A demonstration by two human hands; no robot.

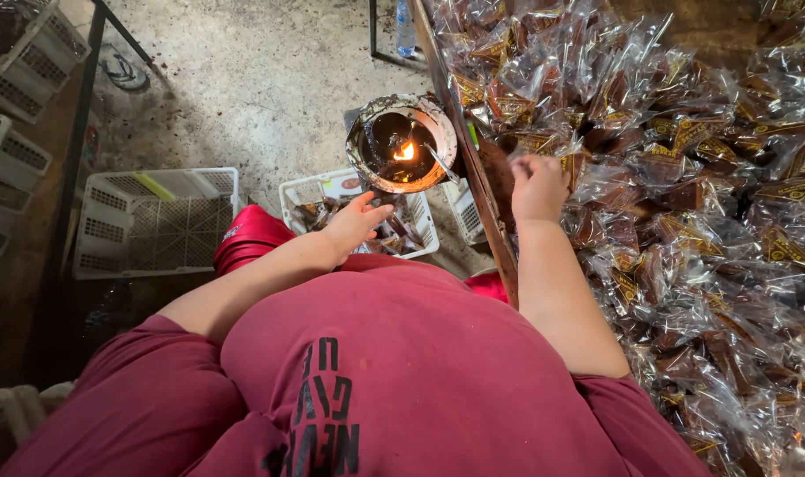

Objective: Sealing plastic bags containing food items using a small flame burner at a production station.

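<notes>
Two bare hands are at work over a packing station seen from above. The right hand (pixel 537 185) rests on the near edge of the surface (pixel 484 208), fingers curled shut in a loose fist among the cellophane packets (pixel 685 177) heaped there; whether that grip actually encloses a packet cannot be told, since the fingers hide the palm. The left hand (pixel 356 223) is extended with fingers open and empty, hovering just above the small white basket (pixel 420 231) that stands on the floor and holds several dark wrapped pieces. Just beyond both hands sits a round metal tin (pixel 401 143) with a small open flame (pixel 405 152) burning inside it, placed at the edge of the surface. A larger white basket (pixel 155 221) stands on the floor to the left, well apart from the hands. The step in hand appears to be selection of a packet from the heap, with the flame tin judged to serve for sealing the wrapper ends. The next move would call for a secure pinch on one packet only, and for the fingers and loose cellophane to be kept clear of the flame when a packet is brought near it.
</notes>
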